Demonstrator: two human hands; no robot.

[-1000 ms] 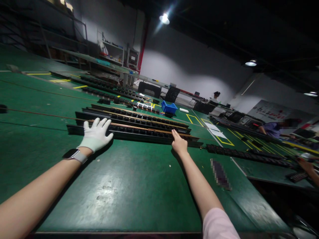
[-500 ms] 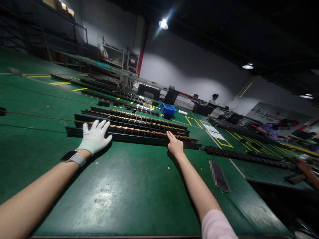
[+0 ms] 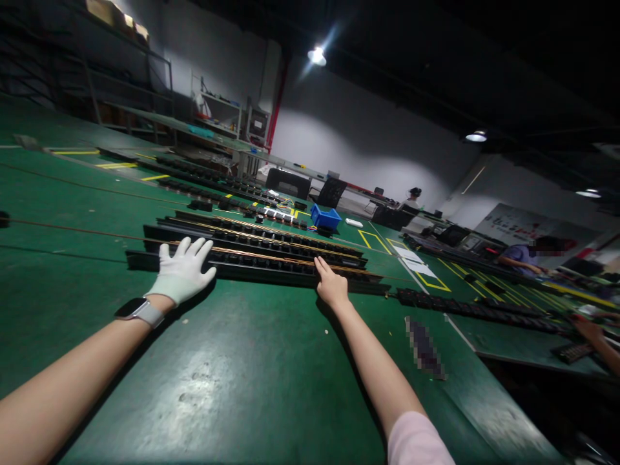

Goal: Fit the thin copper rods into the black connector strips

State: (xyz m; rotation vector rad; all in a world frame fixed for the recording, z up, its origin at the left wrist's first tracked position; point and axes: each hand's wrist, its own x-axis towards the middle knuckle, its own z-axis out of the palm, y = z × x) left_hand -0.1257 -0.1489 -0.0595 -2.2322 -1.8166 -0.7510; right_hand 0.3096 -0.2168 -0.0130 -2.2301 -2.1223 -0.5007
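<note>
My left hand, in a white glove, lies with fingers spread over the left part of a long black channel rail. Its fingertips rest on or just over the thin copper-coloured strips running along the rail. Bare and farther right, my right hand stretches two fingers side by side onto the strips; its other fingers are curled underneath and partly hidden. Neither hand grips anything visible. Behind lies a similar black rail with dark blocks and copper strips. One long copper-coloured strip extends left across the green table.
A blue bin stands beyond the rails, near white papers. A dark chain of blocks continues to the right. A blurred-out dark object lies right of my forearm. Co-workers are at the far right.
My right hand has slid slightly left along the strips. The left hand stays in nearly the same place on the rail.
</note>
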